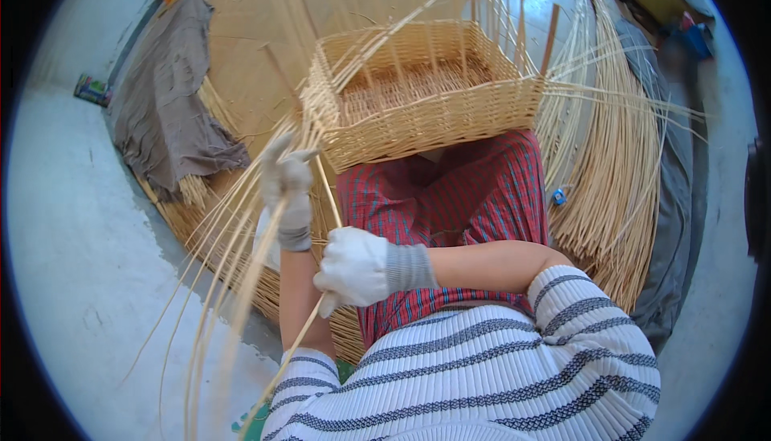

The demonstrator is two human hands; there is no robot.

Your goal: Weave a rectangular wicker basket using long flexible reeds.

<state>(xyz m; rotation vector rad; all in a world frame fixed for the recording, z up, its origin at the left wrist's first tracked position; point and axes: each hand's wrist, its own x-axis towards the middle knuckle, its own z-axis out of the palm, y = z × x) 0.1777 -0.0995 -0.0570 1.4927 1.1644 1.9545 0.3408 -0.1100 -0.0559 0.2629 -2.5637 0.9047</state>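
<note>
One gloved right hand (353, 268), closed in a fist, grips a single pale wicker strand (330, 193) slanting up toward the near left corner of one rectangular wicker basket (434, 129), at its 1 o'clock by the person's knees. At 11 o'clock, one gloved left hand (289, 188) is half open beside several loose strands; whether it holds any cannot be told. Farther out lie one large rod bundle (614, 168) at 2 o'clock and one grey cloth (161, 95) at 10.

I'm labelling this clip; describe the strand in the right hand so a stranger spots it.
Find the woven basket; below its near left corner is the white-gloved right hand. The strand passes through that hand; neighbouring strands fan out left of it.
</note>
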